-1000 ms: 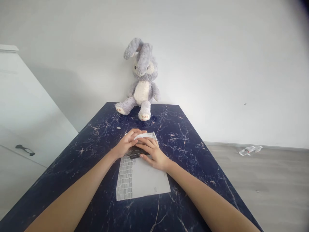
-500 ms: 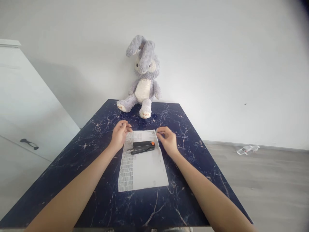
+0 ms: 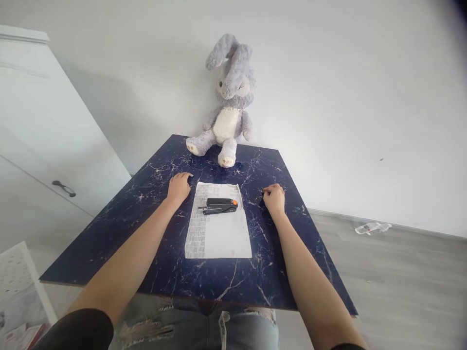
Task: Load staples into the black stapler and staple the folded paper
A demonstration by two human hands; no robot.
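A white sheet of paper [image 3: 226, 233] with a brick-patterned left strip lies flat on the dark blue marble table [image 3: 153, 214]. On the paper's far part rests a black stapler [image 3: 221, 205] with an orange end. My left hand [image 3: 178, 187] rests on the table just left of the paper's far corner, fingers curled down, holding nothing. My right hand [image 3: 273, 197] rests on the table to the right of the paper, fingers curled under; whether it pinches anything is unclear.
A grey and white plush rabbit [image 3: 228, 104] sits at the table's far edge against the wall. A white cabinet [image 3: 40, 136] with a dark handle stands at the left. A plastic bottle [image 3: 372, 227] lies on the grey floor at the right.
My hands left the stapler and the paper's far edge and spread apart onto the table on either side. The paper now lies flat. The view pulled back and tilted.
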